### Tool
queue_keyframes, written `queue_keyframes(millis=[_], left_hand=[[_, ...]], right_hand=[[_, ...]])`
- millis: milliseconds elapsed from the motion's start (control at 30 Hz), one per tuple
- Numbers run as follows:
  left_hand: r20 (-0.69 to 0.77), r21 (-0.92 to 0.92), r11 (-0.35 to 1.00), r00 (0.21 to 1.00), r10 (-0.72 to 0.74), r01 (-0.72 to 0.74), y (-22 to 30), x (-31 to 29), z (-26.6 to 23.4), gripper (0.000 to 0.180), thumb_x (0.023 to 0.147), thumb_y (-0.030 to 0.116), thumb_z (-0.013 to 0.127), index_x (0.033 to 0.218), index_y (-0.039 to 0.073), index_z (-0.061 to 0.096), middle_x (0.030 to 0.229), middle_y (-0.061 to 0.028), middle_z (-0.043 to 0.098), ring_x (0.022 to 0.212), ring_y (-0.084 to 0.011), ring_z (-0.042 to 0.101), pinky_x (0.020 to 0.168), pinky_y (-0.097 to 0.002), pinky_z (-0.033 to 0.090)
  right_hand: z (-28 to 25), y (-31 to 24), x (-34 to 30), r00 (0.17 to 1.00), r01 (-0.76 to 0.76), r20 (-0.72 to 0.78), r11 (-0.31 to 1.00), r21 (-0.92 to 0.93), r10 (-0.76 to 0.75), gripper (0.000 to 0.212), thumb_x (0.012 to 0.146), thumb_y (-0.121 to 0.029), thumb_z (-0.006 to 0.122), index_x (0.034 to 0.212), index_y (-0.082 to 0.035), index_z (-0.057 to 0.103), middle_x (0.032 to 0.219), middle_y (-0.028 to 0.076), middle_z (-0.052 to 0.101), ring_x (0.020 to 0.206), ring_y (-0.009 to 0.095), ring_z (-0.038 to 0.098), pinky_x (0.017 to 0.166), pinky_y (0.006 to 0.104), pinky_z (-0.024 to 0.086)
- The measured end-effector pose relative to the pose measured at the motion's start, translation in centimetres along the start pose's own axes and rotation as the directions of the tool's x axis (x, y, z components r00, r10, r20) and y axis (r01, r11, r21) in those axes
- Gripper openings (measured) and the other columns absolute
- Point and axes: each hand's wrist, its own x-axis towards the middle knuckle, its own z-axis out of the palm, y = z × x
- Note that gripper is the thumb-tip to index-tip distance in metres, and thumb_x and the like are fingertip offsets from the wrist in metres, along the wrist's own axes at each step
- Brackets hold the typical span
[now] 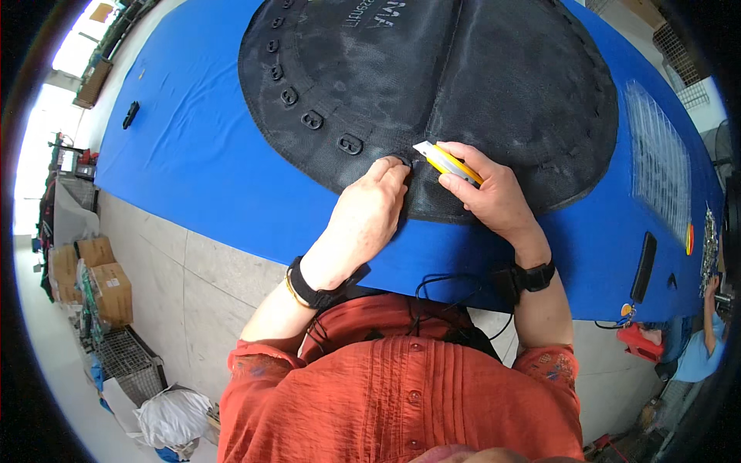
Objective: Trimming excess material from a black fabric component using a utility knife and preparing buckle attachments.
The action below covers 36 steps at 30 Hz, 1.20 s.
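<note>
A large round black mesh mat (509, 100) with a seam across it is spread over the blue table cover (201, 185). Several black plastic loops (312, 119) line its left edge. My right hand (494, 189) grips a yellow and grey utility knife (451, 164), its tip pointing up and left just above the mat near the seam. Close beside it, my left hand (369, 204) presses on the mat's near edge with fingers bent together, at a dark loop mostly hidden under the fingertips. Whether they pinch that loop is hard to make out.
On the right lie a clear ribbed sheet (658, 158) and a long black strip (643, 267). A small black piece (131, 115) rests on the table's left. Cardboard boxes (112, 293) and a wire crate (133, 361) stand on the floor at left. Another person (701, 351) is at far right.
</note>
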Motion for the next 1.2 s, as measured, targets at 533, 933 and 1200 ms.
queue_keyframes(millis=[533,933,1200], left_hand=[[0.025,0.286,0.958,1.0,-0.001,-0.006,-1.2,2.3,1.0,0.02,0.09,0.014,0.078,0.096,0.003,0.063,0.101,-0.0176,0.063,0.089,-0.0417,0.07,0.076,-0.049,0.059],[-0.049,0.186,0.982,0.998,-0.036,0.044,-1.4,2.2,0.6,0.012,0.096,0.011,0.073,0.095,0.003,0.064,0.096,-0.0187,0.066,0.083,-0.0419,0.069,0.074,-0.0488,0.057],[-0.034,0.252,0.967,0.999,-0.033,0.041,-1.3,1.6,1.0,0.013,0.097,0.013,0.072,0.1,0.003,0.064,0.096,-0.0186,0.066,0.081,-0.0426,0.07,0.071,-0.0492,0.058]], right_hand=[[0.2,0.4,-0.2,0.994,0.097,-0.044,0.994,-0.058,-0.099,0.047,0.097,-0.02,0.076,0.141,-0.008,0.065,0.123,0.023,0.075,0.114,0.038,0.074,0.095,0.0419,0.058],[-0.1,-0.2,-0.2,1.0,0.02,0.008,0.999,-0.031,-0.019,0.047,0.097,-0.02,0.076,0.14,-0.006,0.065,0.123,0.024,0.074,0.114,0.039,0.074,0.095,0.0409,0.058],[0.2,0.1,-0.3,0.997,0.074,-0.006,0.997,-0.021,-0.075,0.047,0.098,-0.019,0.076,0.141,-0.005,0.064,0.127,0.024,0.073,0.118,0.039,0.072,0.097,0.0416,0.058]])
